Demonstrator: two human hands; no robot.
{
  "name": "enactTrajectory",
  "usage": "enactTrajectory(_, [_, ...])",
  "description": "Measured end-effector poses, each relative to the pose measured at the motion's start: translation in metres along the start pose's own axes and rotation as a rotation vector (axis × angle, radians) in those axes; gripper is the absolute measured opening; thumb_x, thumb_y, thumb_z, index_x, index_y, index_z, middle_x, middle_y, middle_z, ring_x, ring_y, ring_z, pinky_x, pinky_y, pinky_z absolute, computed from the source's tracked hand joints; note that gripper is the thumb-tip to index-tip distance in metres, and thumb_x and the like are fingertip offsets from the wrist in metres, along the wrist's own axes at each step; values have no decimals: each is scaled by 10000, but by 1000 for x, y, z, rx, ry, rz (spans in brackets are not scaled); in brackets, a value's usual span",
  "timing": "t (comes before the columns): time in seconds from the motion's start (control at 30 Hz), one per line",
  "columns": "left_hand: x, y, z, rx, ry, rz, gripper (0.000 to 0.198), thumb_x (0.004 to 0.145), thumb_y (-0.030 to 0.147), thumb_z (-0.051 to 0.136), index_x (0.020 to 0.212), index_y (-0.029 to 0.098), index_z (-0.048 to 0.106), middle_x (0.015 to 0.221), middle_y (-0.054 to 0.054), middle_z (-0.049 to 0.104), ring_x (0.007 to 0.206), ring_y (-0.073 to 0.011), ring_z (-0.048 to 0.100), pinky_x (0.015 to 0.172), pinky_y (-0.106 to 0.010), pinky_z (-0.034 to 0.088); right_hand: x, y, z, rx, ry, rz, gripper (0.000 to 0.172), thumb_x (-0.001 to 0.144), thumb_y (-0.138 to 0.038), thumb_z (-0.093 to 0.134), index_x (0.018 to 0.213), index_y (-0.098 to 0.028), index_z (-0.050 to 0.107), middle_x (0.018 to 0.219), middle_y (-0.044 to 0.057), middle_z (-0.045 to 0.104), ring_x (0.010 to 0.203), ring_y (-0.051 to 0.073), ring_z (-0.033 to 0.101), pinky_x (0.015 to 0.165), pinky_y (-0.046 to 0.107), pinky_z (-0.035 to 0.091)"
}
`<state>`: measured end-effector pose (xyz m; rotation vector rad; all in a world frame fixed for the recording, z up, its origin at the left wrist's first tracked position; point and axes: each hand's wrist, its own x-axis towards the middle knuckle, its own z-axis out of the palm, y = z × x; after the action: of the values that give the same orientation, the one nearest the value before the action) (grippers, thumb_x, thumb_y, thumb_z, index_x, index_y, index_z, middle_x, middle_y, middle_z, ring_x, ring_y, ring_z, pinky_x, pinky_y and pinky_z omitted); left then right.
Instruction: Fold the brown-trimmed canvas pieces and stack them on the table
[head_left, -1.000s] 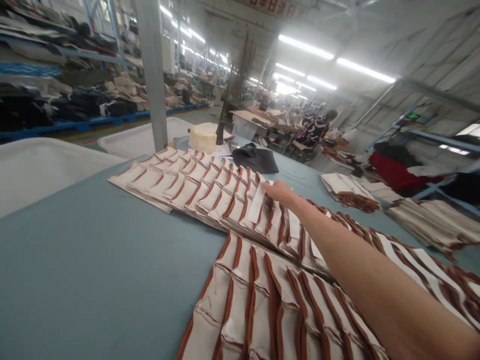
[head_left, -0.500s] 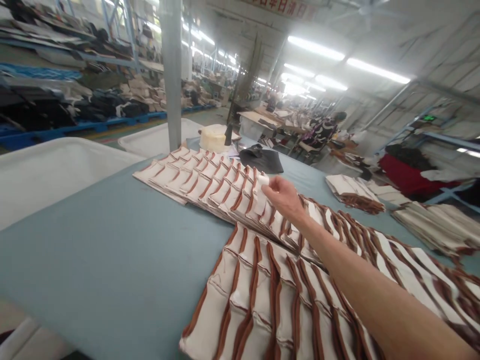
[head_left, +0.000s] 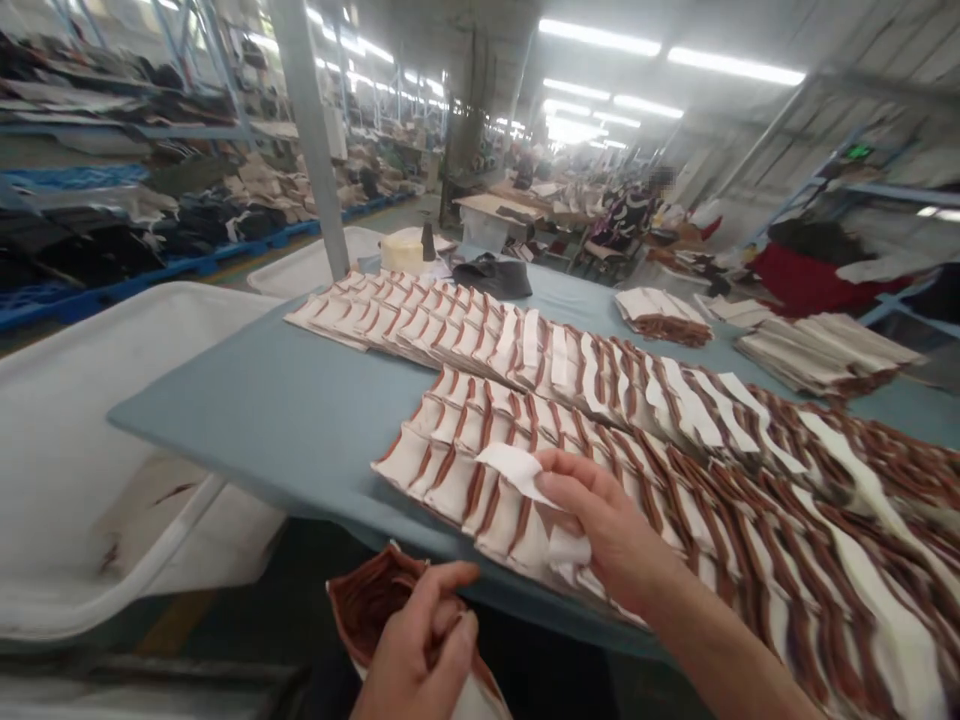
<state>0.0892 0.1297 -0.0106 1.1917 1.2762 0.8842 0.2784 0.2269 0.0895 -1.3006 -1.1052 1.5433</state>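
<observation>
Since the earlier frame, the right hand [head_left: 600, 510] has come back from the far row toward the middle of the frame, and the left hand [head_left: 427, 640] has come into view at the bottom. This means the two hands are now near each other, yet apart.

Nearest, at bottom centre, the left hand has its fingers bent around the edge of a cloth piece [head_left: 367, 600], whose brown opening faces upward; the index finger stretches toward the right. Slightly higher, the right hand is nearly closed, pinching a white strip [head_left: 517, 468] between thumb and fingers. Another white part hangs under these fingers; I cannot tell if it is the same strip.

Behind the strip lies the front row [head_left: 439, 455] of overlapped cream and brown pieces, on the blue-green table [head_left: 225, 400]. Farther, the back row [head_left: 420, 315] carries several white strips crosswise. At upper right, a person [head_left: 626, 215] sits.
</observation>
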Motion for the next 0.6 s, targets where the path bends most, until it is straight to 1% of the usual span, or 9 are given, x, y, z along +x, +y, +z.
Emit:
enactTrajectory(0.03, [-2, 5, 6, -53, -52, 28, 419, 968, 536, 634, 1187, 188, 719, 699, 8, 587, 659, -159, 546, 631, -244, 464, -19, 13, -2, 9, -11, 36, 390, 733, -499, 797, 877, -174, 636, 549, -104, 398, 468, 53, 244, 423, 171, 188])
enactTrajectory(0.07, [-4, 10, 13, -108, -130, 46, 458, 956, 564, 633, 1163, 168, 732, 680, 12, 553, 644, -151, 505, 616, -237, 441, -36, 26, -4, -1, -31, 61, 416, 753, -531, 799, 886, -171, 640, 548, -100, 407, 470, 54, 255, 428, 173, 191])
enactTrajectory(0.13, [-11, 16, 26, -245, -223, 46, 509, 930, 589, 650, 1164, 146, 738, 673, 13, 534, 652, -149, 484, 636, -234, 442, -67, 51, -7, -31, -82, 101, 480, 797, -614, 781, 900, -167, 641, 538, -101, 399, 468, 58, 263, 434, 179, 194])
enactTrajectory(0.17, [-15, 17, 32, -313, -241, 28, 523, 909, 591, 678, 1172, 144, 736, 705, 2, 566, 681, -154, 504, 667, -237, 459, -81, 63, -9, -37, -103, 114, 514, 812, -655, 767, 908, -166, 640, 535, -103, 388, 466, 60, 262, 433, 183, 194])
enactTrajectory(0.27, [-34, 16, 47, -413, -202, -37, 578, 841, 610, 758, 1173, 138, 726, 821, -30, 643, 730, -158, 540, 680, -228, 462, -117, 90, -16, -43, -113, 118, 563, 861, -725, 710, 918, -169, 638, 556, -99, 381, 477, 66, 265, 441, 196, 214])
enactTrajectory(0.37, [-51, 14, 57, -359, -200, -84, 605, 833, 648, 749, 1125, 119, 718, 790, -29, 625, 662, -135, 511, 591, -206, 405, -144, 108, -25, -110, -62, 81, 533, 928, -700, 652, 917, -166, 659, 595, -73, 428, 512, 77, 297, 468, 207, 248])
enactTrajectory(0.43, [-57, 17, 61, -288, -204, -88, 581, 836, 646, 733, 1055, 109, 724, 753, -25, 607, 629, -126, 492, 568, -206, 387, -156, 116, -31, -175, -31, 46, 498, 974, -658, 611, 938, -165, 680, 626, -48, 493, 542, 90, 353, 498, 216, 287])
enactTrajectory(0.5, [-59, 22, 64, -196, -190, -69, 530, 831, 613, 729, 988, 107, 732, 738, -24, 601, 630, -126, 494, 582, -211, 391, -163, 122, -35, -235, -17, 13, 457, 1007, -611, 585, 970, -169, 694, 641, -31, 550, 560, 102, 407, 524, 226, 318])
enactTrajectory(0.6, [-57, 24, 64, -102, -206, -46, 462, 838, 565, 702, 970, 123, 732, 719, -19, 593, 633, -137, 504, 594, -222, 391, -166, 126, -38, -281, 15, -16, 421, 1017, -575, 578, 985, -175, 704, 633, -25, 583, 553, 113, 447, 523, 236, 324])
